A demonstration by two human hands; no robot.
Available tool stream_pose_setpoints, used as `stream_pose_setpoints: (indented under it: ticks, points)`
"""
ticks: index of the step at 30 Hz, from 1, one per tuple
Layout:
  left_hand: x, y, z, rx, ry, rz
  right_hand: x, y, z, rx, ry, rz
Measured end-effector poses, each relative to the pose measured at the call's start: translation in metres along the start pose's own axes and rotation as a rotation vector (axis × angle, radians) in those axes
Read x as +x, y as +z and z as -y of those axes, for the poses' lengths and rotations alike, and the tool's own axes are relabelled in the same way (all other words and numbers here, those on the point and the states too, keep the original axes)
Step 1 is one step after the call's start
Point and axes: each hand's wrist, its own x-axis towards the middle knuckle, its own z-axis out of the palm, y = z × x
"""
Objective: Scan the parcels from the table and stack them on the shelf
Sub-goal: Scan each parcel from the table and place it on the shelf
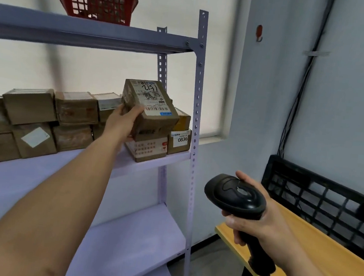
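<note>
My left hand (pixel 123 121) grips a brown cardboard parcel (pixel 153 121) with a white barcode label marked "2151". The parcel is tilted and rests on top of the boxes at the right end of the middle shelf board (pixel 147 158). Under it lie a flat printed box (pixel 148 148) and a box labelled "0836" (pixel 179 141). Several more brown parcels (pixel 42 122) stand stacked along the back of that shelf. My right hand (pixel 255 223) holds a black barcode scanner (pixel 235 195) by its handle, low and right of the shelf.
A red plastic basket (pixel 94 0) sits on the top shelf. The shelf's perforated upright (pixel 196 116) stands between my hands. A yellow-topped table (pixel 313 250) with a black crate (pixel 327 204) on it is at the right. Cables (pixel 296 101) run down the wall.
</note>
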Motion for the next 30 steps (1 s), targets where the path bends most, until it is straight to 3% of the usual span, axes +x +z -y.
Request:
stream_pose_setpoints:
  ticks: [4, 7, 10, 15, 26, 30]
  points:
    - [0.017, 0.006, 0.007, 0.167, 0.018, -0.086, 0.002, -0.001, -0.003, -0.040, 0.007, -0.040]
    - [0.013, 0.014, 0.013, 0.525, 0.200, -0.051, 0.003, -0.001, -0.005, -0.050, 0.013, -0.060]
    - [0.010, 0.021, 0.018, 0.665, 0.304, -0.010, 0.005, 0.000, -0.008, -0.062, 0.012, -0.073]
    - [0.023, 0.025, 0.019, 0.746, 0.344, -0.130, 0.008, 0.003, -0.011, -0.051, 0.008, -0.072]
    - [0.032, 0.034, 0.029, 0.845, 0.323, -0.191, -0.003, -0.003, -0.021, -0.037, 0.021, -0.129]
    - [0.010, 0.045, 0.046, 0.771, 0.515, -0.268, -0.020, -0.011, -0.027, -0.067, 0.042, -0.184]
